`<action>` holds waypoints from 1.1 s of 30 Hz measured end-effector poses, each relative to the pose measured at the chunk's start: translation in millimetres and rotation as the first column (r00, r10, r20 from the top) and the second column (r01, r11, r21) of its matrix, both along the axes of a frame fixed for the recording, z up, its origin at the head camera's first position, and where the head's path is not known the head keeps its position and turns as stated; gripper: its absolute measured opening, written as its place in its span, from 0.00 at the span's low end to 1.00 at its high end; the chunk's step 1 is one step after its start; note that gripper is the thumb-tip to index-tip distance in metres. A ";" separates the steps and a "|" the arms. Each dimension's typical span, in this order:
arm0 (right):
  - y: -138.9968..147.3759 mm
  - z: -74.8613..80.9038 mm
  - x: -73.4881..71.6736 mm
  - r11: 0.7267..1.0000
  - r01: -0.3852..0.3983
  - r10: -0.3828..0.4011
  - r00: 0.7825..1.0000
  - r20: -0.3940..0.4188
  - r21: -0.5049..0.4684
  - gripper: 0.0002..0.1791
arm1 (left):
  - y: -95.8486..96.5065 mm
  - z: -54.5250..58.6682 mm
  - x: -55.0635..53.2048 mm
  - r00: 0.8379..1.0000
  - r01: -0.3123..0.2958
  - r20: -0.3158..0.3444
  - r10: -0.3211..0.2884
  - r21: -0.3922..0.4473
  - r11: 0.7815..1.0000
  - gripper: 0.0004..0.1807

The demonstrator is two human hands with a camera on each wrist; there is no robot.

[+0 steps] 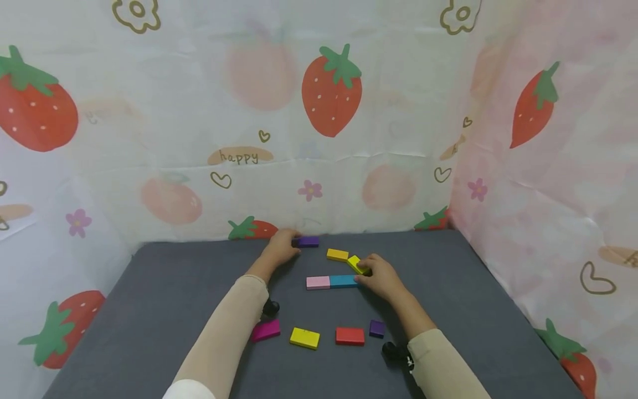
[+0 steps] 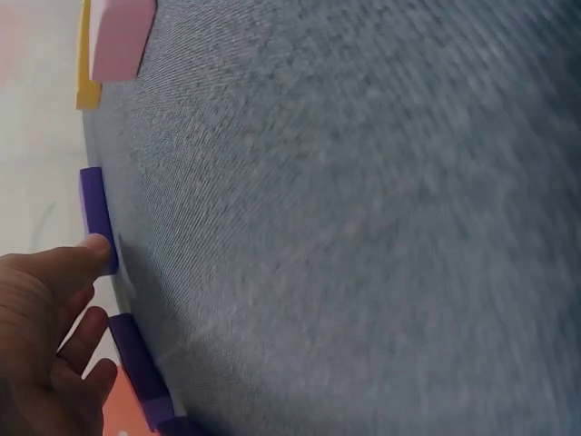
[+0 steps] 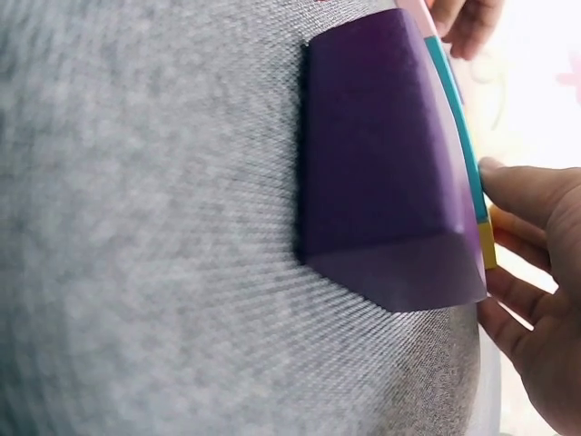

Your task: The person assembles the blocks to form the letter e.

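Purple block (image 1: 309,242), at the far edge of the grey table (image 1: 164,310), has its left end in the left hand (image 1: 280,248), which appears to pinch it between the thumb on the near side and a finger on the far side. Crisp edges and flat faces suggest it is stiff, light and hard to damage, perhaps a little slick; its long sides look the surest hold, best near the middle, since a grip at one end could let it swivel. Another purple piece (image 2: 138,368) shows in the left wrist view, just beside the bent fingers. Farther right and a little nearer, the right hand (image 1: 384,277) has fingers bent at the right end of a slanted yellow block (image 1: 354,262) and its thumb by the right end of a blue block (image 1: 343,281); whether it pinches either cannot be told. Both should slide easily if nudged. An orange block (image 1: 337,254) lies close to the slanted one's left end, and a pink block (image 1: 317,283) meets the blue one end to end, leaving no fingertip room there. Nearer, left to right, lie a magenta block (image 1: 266,331), a second yellow one (image 1: 305,338), a red block (image 1: 350,336) and a small purple one (image 1: 376,329).
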State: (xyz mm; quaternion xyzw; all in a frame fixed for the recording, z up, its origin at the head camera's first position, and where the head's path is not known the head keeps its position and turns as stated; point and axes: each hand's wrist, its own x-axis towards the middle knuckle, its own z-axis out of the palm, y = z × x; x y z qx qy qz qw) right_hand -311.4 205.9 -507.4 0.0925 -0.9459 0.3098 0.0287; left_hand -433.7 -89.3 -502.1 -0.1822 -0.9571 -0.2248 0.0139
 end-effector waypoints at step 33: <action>-0.1 -5.1 -1.4 1.000 0.015 -0.015 1.000 -0.009 -0.018 0.23 | 17.3 1.3 -6.1 0.999 0.010 0.046 -0.011 0.018 1.000 0.25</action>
